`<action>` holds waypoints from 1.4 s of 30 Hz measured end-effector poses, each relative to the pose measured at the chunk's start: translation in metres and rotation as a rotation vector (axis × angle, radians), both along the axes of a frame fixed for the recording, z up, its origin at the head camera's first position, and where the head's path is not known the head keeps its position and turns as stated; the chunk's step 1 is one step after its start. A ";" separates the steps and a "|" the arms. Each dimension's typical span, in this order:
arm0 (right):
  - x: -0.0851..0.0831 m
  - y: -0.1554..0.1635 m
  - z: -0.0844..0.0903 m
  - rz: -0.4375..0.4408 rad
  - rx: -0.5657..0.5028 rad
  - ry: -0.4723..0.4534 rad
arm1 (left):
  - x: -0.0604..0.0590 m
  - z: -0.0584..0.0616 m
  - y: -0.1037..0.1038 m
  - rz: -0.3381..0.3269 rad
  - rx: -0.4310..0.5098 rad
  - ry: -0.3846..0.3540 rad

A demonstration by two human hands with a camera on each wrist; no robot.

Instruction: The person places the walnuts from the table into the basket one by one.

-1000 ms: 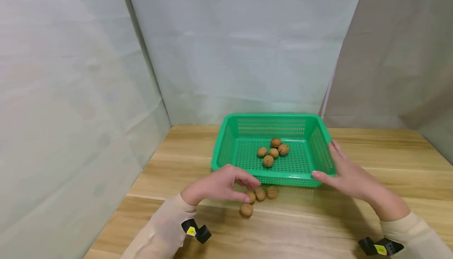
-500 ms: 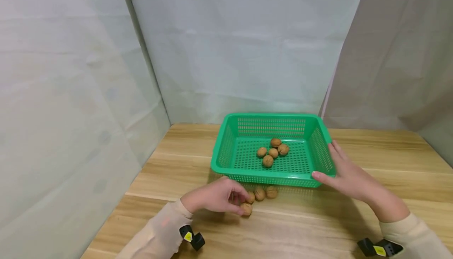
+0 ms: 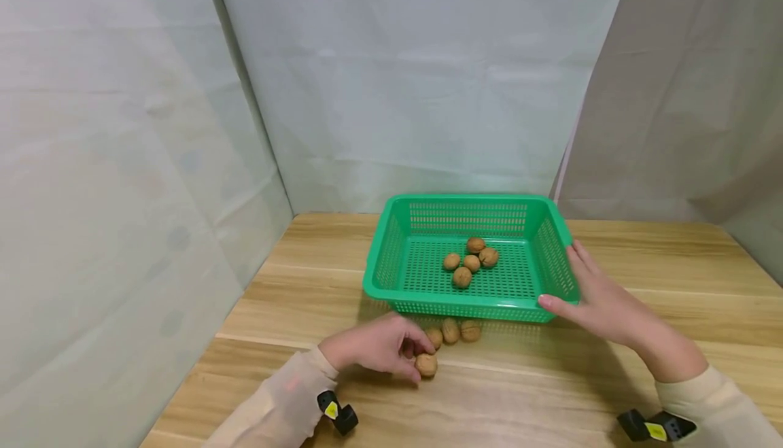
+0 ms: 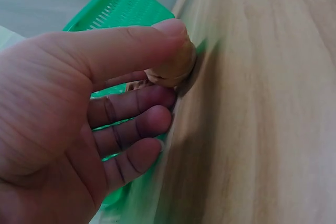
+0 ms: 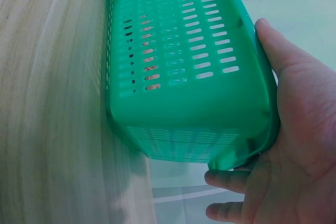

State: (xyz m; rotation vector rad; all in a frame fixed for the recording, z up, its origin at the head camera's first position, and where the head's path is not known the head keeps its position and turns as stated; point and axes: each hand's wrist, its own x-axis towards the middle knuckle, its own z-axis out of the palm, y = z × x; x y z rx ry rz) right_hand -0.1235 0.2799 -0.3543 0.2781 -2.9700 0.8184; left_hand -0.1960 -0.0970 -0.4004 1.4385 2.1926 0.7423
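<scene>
— So, what has the left hand point(image 3: 376, 347) got?

— A walnut point(image 3: 426, 365) on the tabletop point(image 3: 550, 393), lying at about 4 o'clock from the hand. The thumb and curled fingers point(image 4: 137, 103) pinch it, so that grip is closed round the nut; the left wrist view shows the thumb tip pressed over it point(image 4: 170, 69).

— And the right hand point(image 3: 602, 305)?

— It rests against the green basket point(image 3: 391, 257) at the basket's 4 o'clock corner. The fingers lie straight along the right wall and the thumb stretches along the front rim. That grip is open, flat on the plastic, not curled about it; the right wrist view shows the palm point(image 5: 299, 145) cupping the corner of the basket point(image 5: 178, 56).

— Where are the other nuts?

— Three loose walnuts point(image 3: 451, 332) sit in a row on the tabletop just in front of the basket's front wall, at 1 o'clock from the held one and just beside it. Five more walnuts point(image 3: 470, 262) lie clustered on the basket floor, near its middle.

— And around it all?

— Pale cloth sheets point(image 3: 397, 94) hang behind and at both sides.
</scene>
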 end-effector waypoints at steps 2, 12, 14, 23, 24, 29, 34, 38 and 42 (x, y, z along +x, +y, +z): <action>0.000 0.000 0.000 0.001 -0.004 0.001 | 0.001 0.000 0.001 -0.019 -0.005 0.027; 0.001 0.001 -0.001 -0.001 -0.003 0.000 | 0.001 -0.003 0.003 -0.059 -0.047 0.153; 0.001 0.001 -0.001 -0.001 -0.007 -0.001 | 0.001 -0.003 0.002 -0.065 -0.046 0.173; 0.000 0.000 -0.001 0.001 -0.010 0.002 | 0.004 0.004 0.001 -0.058 -0.052 0.188; 0.000 0.000 -0.001 0.002 -0.010 0.003 | 0.004 0.005 0.001 -0.051 -0.054 0.176; 0.000 0.000 -0.001 -0.001 -0.004 -0.001 | 0.007 0.011 0.001 -0.035 -0.043 0.135; 0.000 0.000 -0.001 -0.003 0.007 0.004 | 0.011 0.019 0.000 -0.061 -0.009 0.126; 0.000 0.000 0.000 -0.003 0.004 0.002 | 0.015 0.030 -0.001 -0.056 0.023 0.112; 0.000 -0.001 0.000 -0.002 0.003 0.005 | 0.018 0.040 -0.003 -0.049 0.057 0.128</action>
